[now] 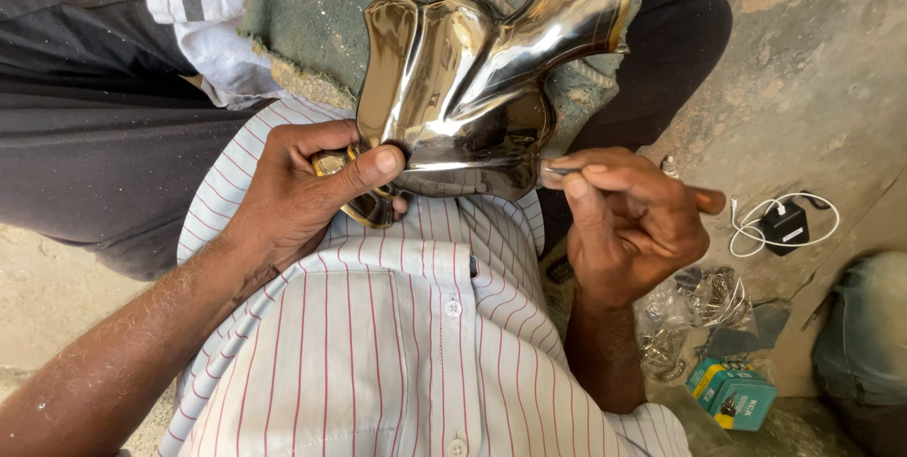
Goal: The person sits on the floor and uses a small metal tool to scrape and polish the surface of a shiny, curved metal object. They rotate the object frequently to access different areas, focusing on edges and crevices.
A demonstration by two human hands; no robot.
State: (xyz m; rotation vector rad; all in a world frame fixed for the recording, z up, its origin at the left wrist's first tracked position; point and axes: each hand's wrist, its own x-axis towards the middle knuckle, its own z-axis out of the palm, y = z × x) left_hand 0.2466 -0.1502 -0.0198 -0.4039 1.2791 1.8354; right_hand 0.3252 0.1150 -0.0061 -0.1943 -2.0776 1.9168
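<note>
Handwork on polished metal leaf dish (472,88); left hand (302,197) clamps its base; right hand (628,221) pinches thin tool (559,172) at edge; steady pressure judged needful.

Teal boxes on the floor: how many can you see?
1. The teal box lies on the floor at lower right, beside a clear bag of metal parts, below the right hand. More may be hidden out of frame.

The metal piece (472,88) rests on a cloth (312,22) over the lap, between the left hand (302,188) and right hand (628,221), with a charger (784,225) and small box (732,393) on the floor (822,69) to the right.
</note>
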